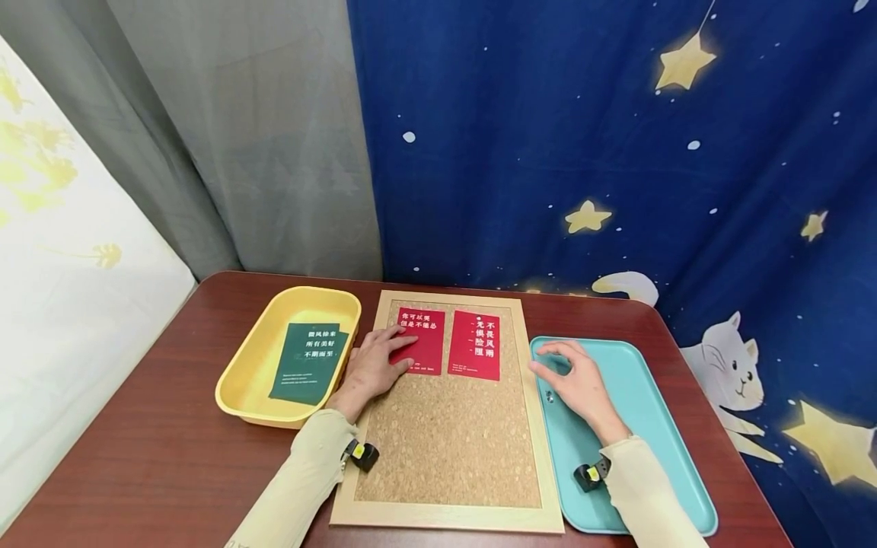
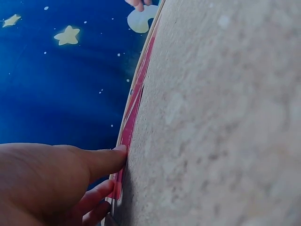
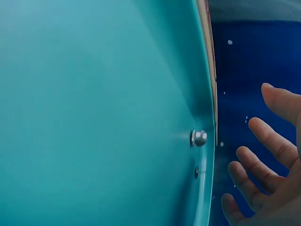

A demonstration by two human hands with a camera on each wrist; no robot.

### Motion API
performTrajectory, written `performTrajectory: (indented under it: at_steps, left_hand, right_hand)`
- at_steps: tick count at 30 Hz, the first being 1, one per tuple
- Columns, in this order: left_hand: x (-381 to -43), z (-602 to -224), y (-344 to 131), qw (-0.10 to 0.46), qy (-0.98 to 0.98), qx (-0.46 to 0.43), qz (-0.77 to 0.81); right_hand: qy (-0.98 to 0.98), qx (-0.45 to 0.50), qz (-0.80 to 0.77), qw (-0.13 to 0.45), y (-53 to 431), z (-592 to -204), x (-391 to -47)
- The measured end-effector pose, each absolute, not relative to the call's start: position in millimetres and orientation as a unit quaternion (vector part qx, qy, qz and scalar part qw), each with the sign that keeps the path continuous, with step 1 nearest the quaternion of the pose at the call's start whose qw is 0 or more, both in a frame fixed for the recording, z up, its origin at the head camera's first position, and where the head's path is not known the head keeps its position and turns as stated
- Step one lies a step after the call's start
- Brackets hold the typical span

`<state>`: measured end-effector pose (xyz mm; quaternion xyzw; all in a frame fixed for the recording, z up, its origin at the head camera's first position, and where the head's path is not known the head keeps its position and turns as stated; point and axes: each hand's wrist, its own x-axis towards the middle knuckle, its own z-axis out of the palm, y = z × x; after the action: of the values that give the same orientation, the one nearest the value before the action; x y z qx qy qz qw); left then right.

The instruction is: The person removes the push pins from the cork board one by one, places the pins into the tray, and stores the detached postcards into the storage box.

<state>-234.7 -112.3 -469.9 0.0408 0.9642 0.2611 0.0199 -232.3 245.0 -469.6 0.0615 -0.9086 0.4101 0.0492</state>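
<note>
My left hand rests with fingers extended on the left red card, which lies on a wood-framed cork board. In the left wrist view, the thumb presses at the red strip of a card seen edge-on. Beside it on the cork is a second red card with white characters and a small shiny dot at its top. Over the left side of a teal tray, my right hand hovers with loosely bent, spread fingers and nothing in them. Small silver push pins lie near the tray's edge.
Left of the board, a yellow basin holds dark green cards with white writing. Basin, board and tray stand on a dark red-brown table. Behind it hang a grey curtain and a blue star-patterned one.
</note>
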Motion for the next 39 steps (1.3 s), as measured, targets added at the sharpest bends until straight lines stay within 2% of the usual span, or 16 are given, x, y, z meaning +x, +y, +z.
performTrajectory:
  at_steps: [16,28,39]
  left_hand:
    - [-236.1,-471.1,-111.3,0.004,0.964,0.044,0.263]
    - [-238.9,-470.2,-112.4,-0.016,0.96,0.043,0.278]
    - [-239.6,-467.8,-111.3,-0.019,0.956,0.038,0.289]
  right_hand:
    - [-0.935,0.111,0.337,0.025,231.6,-475.0,-237.4]
    - [-0.953,0.143,0.266,-0.028,231.0,-478.1,-234.9]
    - [-0.947,0.156,0.274,-0.053,229.8,-481.1,-232.7]
